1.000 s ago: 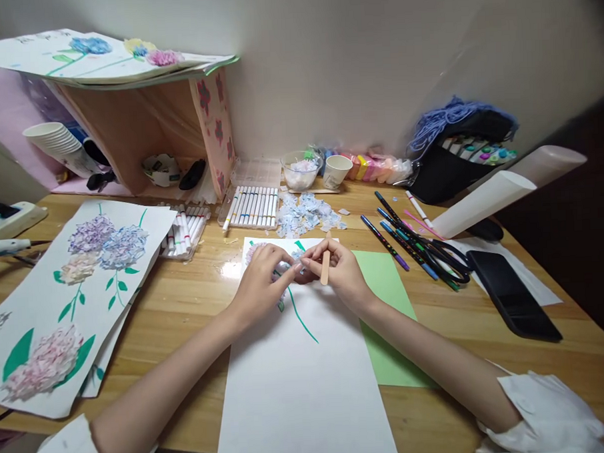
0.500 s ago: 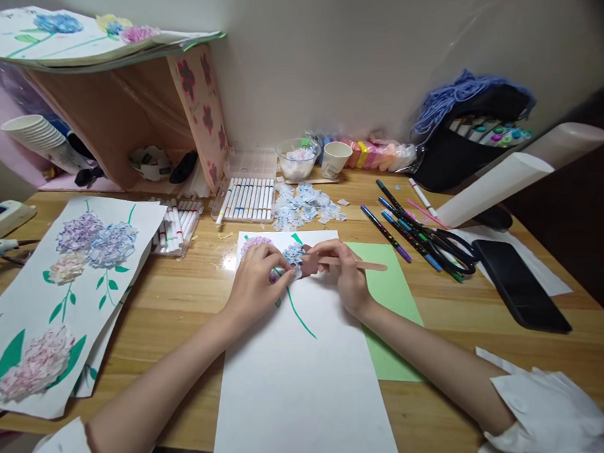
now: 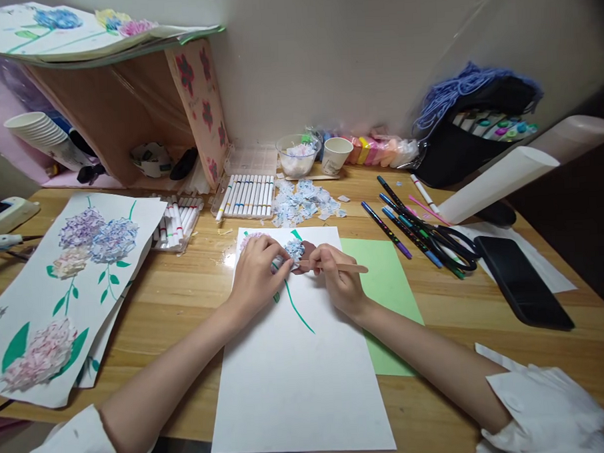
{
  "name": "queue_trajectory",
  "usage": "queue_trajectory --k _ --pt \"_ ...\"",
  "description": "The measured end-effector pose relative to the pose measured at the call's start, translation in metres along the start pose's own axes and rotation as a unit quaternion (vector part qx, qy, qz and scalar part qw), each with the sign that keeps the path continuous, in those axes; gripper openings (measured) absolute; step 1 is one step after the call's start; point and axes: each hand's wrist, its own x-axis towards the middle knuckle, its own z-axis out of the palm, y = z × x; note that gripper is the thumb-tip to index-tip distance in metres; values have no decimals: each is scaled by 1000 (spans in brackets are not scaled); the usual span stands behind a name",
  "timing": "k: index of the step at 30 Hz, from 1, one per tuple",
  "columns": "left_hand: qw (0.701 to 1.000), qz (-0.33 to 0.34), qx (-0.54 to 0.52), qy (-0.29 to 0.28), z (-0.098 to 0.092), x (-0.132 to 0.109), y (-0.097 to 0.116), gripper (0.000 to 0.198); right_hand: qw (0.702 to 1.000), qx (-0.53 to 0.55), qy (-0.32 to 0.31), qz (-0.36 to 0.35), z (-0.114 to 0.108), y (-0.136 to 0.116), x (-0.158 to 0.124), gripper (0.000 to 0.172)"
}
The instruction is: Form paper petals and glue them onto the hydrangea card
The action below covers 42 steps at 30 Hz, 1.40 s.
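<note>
In the head view a white sheet of paper (image 3: 302, 387) lies before me, with a green stem line (image 3: 295, 307) on it. Near its top, a blue paper-petal flower (image 3: 294, 251) covers part of a brown patch (image 3: 308, 253). My right hand (image 3: 342, 285) grips a wooden craft stick (image 3: 354, 267), whose left end touches the brown patch beside the petals. My left hand (image 3: 254, 272) rests on the sheet, its thumb and fingers drawn together at the flower's left edge; what they pinch is hidden. Behind that hand a pink-purple flower (image 3: 255, 238) partly shows.
Blue paper scraps (image 3: 305, 201) lie beyond the sheet, near a marker case (image 3: 245, 195) and a glass bowl (image 3: 297, 156). Green paper (image 3: 392, 289) sits under the sheet's right side. Scissors (image 3: 453, 246), pens (image 3: 387, 229) and a phone (image 3: 524, 280) are right; finished flower pictures (image 3: 105, 308) are left.
My right hand has curled more tightly around the craft stick and shifted it slightly left. My left fingertips have moved a little up and left along the flower's edge.
</note>
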Motion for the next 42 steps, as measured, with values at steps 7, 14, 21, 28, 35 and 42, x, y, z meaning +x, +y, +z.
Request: queue_trajectory --k 7,14,21,28,35,42 --pt "1000 -4 0 -3 -1 1 0 7 1000 -21 -17 -9 1 -1 1 41" --pt "999 -29 -13 17 -4 1 -3 10 999 -31 -16 7 2 -2 2 42" --pt "999 -39 -20 14 -3 0 -4 13 999 -22 -7 37 2 -3 2 42" --pt "999 -38 -18 16 -2 0 -5 14 996 48 16 80 4 -2 2 41" --pt "998 -41 -25 35 -4 0 -6 14 988 85 25 127 5 0 9 41" --pt "990 -82 -27 112 -18 3 -19 14 978 116 34 171 4 6 18 46"
